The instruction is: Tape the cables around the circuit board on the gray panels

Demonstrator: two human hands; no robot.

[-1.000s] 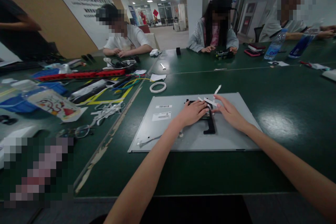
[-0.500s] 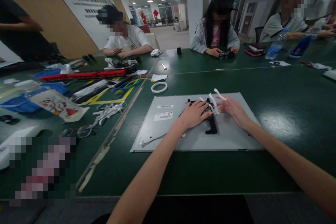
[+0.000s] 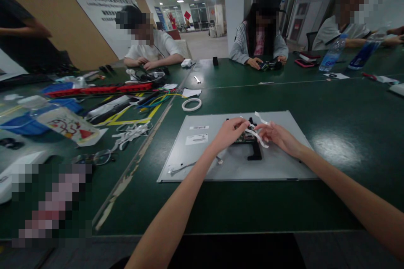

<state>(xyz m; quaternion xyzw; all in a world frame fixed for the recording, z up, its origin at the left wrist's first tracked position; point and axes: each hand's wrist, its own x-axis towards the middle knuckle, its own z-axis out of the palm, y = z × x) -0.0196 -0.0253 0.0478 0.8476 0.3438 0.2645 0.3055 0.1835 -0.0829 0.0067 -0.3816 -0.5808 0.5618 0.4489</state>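
A grey metal panel lies flat on the green table in front of me, with a black bracket and a small circuit board near its top middle. My left hand is raised just above the board, fingers pinched on one end of a thin white ribbon strip. My right hand pinches the same strip from the right side. The strip curls between the two hands.
A white tape ring lies beyond the panel. Cables, white strips, glasses and packets crowd the left of the table. Several people sit at the far side; water bottles stand at the far right.
Both hands have lifted off the bracket and now hold the white strip between them; the left hand went from lying flat to a pinch.
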